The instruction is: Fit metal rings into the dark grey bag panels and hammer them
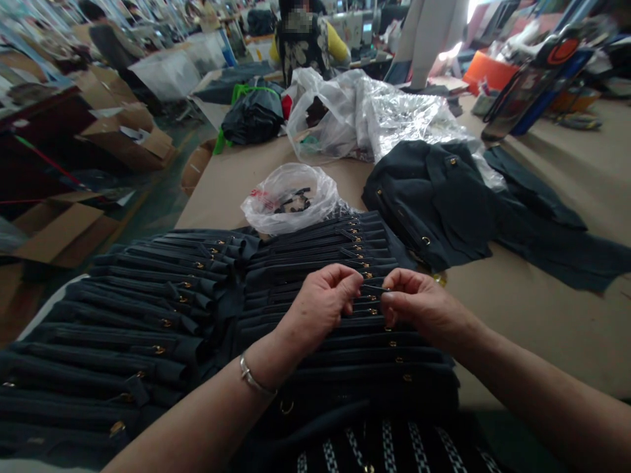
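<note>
My left hand [328,295], with a silver bangle on the wrist, is closed in a pinch over the right-hand row of dark zippered fabric pieces [296,269]. Facing it, my right hand [417,299] pinches too. A thin dark strip [375,288] runs between the fingertips of both hands, close to the gold zipper sliders [373,312]. Its ends are hidden by the fingers. To the left lies a second row of overlapping dark zippered pieces [148,328], several with dark pull tabs on gold sliders.
Beyond the rows sits an open plastic bag [296,197] of small dark pieces. A dark fabric bag part [434,203] lies at right, near clear plastic wrapping [404,112] and a bottle [522,92]. Cardboard boxes [128,131] stand on the floor; a person [308,46] sits ahead.
</note>
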Demonstrator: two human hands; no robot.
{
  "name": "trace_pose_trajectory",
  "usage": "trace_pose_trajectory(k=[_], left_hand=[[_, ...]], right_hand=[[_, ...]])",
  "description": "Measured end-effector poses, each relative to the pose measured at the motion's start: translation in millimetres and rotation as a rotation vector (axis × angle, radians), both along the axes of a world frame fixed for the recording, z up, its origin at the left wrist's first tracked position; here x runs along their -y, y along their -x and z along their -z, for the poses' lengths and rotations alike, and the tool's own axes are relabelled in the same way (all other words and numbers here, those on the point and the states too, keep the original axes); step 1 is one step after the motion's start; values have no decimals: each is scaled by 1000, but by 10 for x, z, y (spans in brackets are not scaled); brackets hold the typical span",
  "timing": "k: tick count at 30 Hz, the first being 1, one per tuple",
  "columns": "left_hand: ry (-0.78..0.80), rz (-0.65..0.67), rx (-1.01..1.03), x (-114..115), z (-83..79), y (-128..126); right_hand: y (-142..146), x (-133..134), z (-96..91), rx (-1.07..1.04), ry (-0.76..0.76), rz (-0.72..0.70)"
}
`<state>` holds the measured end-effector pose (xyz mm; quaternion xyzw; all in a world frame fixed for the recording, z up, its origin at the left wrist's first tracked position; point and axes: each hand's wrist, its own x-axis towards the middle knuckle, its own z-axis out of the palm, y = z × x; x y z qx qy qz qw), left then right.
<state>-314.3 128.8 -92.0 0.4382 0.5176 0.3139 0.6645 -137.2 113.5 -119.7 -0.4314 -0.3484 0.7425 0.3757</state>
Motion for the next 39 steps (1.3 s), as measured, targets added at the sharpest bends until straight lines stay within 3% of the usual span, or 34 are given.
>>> trace_pose_trajectory(k=[4,10,14,18,23,33,36,39], left_hand=[[-52,268,-182,72,24,-49],[-377,465,-499,134,134,-93],[-459,595,-712,180,188,-146],[-503,661,-866,191,183,-181],[-540,683,-942,198,186,-166],[-557,667,-1050,217,186,-138],[-516,573,-919,193,176,-68],[-386,382,-602,159,118,-36]], right_hand=[[-159,47,-13,219,-62,-118],[-294,192,121,697,-374,-287],[-311,240,205,902,-601,-373],[-308,239,242,976,-687,-404],[-321,224,267,971,-709,-437],[-222,199,252,1192,-751,-468],[-232,190,211,1167,-742,-446],[-192,200,101,1078,-800,-344]])
